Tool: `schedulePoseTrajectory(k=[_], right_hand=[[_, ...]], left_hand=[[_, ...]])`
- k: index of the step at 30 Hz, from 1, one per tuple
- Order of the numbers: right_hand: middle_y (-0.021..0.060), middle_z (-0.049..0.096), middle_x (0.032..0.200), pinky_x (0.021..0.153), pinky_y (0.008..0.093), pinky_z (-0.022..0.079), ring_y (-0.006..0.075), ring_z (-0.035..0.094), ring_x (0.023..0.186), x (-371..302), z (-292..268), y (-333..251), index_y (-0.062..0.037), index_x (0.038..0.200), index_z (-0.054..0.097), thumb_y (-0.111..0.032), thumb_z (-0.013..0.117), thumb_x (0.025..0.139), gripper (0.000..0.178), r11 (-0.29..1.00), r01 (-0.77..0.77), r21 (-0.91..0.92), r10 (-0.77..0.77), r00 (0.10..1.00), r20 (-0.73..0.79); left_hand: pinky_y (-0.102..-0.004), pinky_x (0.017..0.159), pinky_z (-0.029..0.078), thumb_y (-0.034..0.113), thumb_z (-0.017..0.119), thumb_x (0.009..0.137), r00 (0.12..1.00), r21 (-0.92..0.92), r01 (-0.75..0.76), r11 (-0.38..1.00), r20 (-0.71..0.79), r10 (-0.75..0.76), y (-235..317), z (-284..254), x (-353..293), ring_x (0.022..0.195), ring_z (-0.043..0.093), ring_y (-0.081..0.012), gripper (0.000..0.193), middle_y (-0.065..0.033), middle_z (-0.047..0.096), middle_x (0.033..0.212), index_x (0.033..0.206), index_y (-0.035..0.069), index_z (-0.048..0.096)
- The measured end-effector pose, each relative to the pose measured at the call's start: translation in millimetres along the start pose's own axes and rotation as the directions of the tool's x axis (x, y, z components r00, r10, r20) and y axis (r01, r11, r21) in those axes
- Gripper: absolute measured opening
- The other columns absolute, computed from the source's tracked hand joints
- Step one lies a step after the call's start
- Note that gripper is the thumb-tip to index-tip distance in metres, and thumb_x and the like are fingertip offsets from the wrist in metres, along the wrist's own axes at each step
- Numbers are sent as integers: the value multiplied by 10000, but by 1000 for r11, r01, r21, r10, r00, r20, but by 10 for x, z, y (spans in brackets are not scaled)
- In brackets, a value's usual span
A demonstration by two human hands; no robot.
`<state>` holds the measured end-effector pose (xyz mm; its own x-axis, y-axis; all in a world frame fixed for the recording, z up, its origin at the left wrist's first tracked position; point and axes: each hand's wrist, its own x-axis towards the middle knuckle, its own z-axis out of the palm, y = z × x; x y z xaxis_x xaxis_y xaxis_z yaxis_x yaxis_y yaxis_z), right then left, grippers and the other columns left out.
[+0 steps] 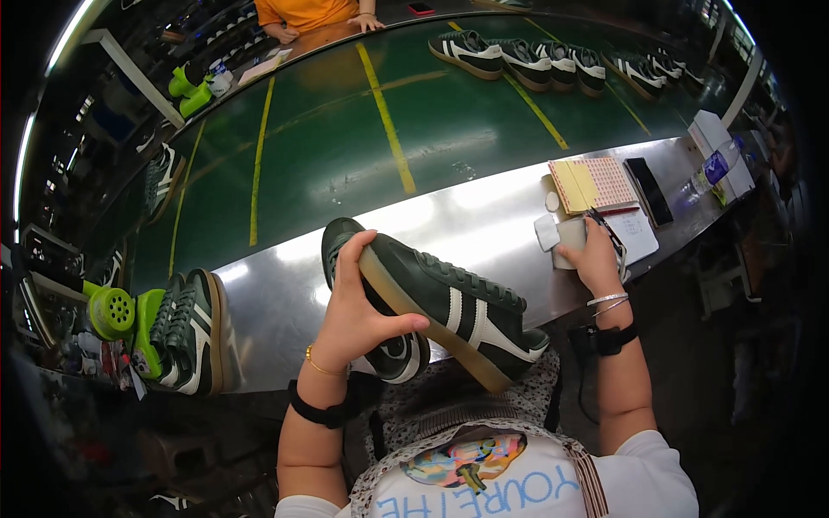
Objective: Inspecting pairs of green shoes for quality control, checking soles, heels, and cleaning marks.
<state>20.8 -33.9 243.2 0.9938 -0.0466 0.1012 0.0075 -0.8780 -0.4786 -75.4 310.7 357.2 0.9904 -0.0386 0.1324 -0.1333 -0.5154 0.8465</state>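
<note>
Here, seen from above with the clock face centred on the view, a person's left hand (345, 318) sits near the middle toward eight o'clock, holding a dark green shoe (449, 298) with white stripes and a tan sole. Its thumb and fingers are spread across the sole; the shoe is tilted, toe toward ten o'clock, heel toward four. Part of another dark shoe (401, 356) shows beneath it, toward six. At three o'clock, the right hand (596, 259) has its thumb and forefinger around a grey block (570, 239); whether it grips firmly, I cannot tell. A small white piece (546, 232) lies at the block's left side. Above that hand, between two and three, are a printed sheet (609, 182), a black phone (648, 192) and, farther out, a clear bottle (715, 166). All rest on a shiny metal table (259, 324). Between eight and nine stands a pair of matching shoes (192, 332), beside a bright green holder (110, 312). Beyond the table, a green belt (328, 129) with yellow lines crosses the top; more shoes (527, 65) line up at one o'clock, and a person in orange (306, 12) is at eleven.
</note>
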Motion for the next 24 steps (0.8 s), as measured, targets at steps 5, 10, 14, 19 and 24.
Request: schedulePoseTrajectory(k=[5, 10, 14, 19, 24], right_hand=[[196, 569, 928, 746, 380, 466, 349, 563, 897, -98, -365, -378, 40, 1032, 525, -109, 665, 781, 324, 984, 174, 42, -143, 907, -397], [171, 584, 846, 679, 350, 470, 314, 595, 738, -514, -768, -1303, 23, 987, 530, -105, 634, 806, 245, 636, 282, 718, -396, 918, -9], [160, 601, 812, 603, 351, 488, 322, 611, 691, -581, -582, -1614, 11, 958, 558, -155, 686, 767, 283, 677, 429, 597, -528, 849, -11], [129, 593, 722, 537, 369, 477, 319, 597, 619, -488, -478, -1916, -10, 844, 557, -172, 695, 739, 238, 672, 473, 570, -507, 855, -113], [125, 583, 679, 515, 376, 466, 304, 592, 594, -446, -572, -1900, -23, 777, 544, -149, 674, 734, 186, 705, 449, 549, -526, 850, -20]], left_hand=[[-410, 983, 379, 446, 887, 471, 999, 99, -32, 995, 8, 32, -38, -26, -15, 1166, 442, -322, 1126, -164, 407, 1271, 1343, 57, 291], [-416, 969, 393, 506, 871, 459, 1000, 90, -5, 996, -25, 8, -57, -7, -25, 1145, 474, -338, 1147, -170, 442, 1255, 1345, 55, 299], [-419, 966, 394, 514, 866, 459, 997, 151, -62, 987, -40, 69, -50, 22, -11, 1152, 471, -348, 1144, -178, 438, 1263, 1344, 57, 303], [-424, 969, 389, 494, 872, 458, 998, 95, -56, 994, -32, 59, -94, 35, -36, 1148, 468, -360, 1128, -179, 438, 1263, 1340, 64, 316], [-419, 972, 385, 482, 877, 455, 999, 104, -35, 994, -36, 39, -44, 24, -18, 1149, 463, -352, 1111, -174, 436, 1263, 1330, 65, 334]])
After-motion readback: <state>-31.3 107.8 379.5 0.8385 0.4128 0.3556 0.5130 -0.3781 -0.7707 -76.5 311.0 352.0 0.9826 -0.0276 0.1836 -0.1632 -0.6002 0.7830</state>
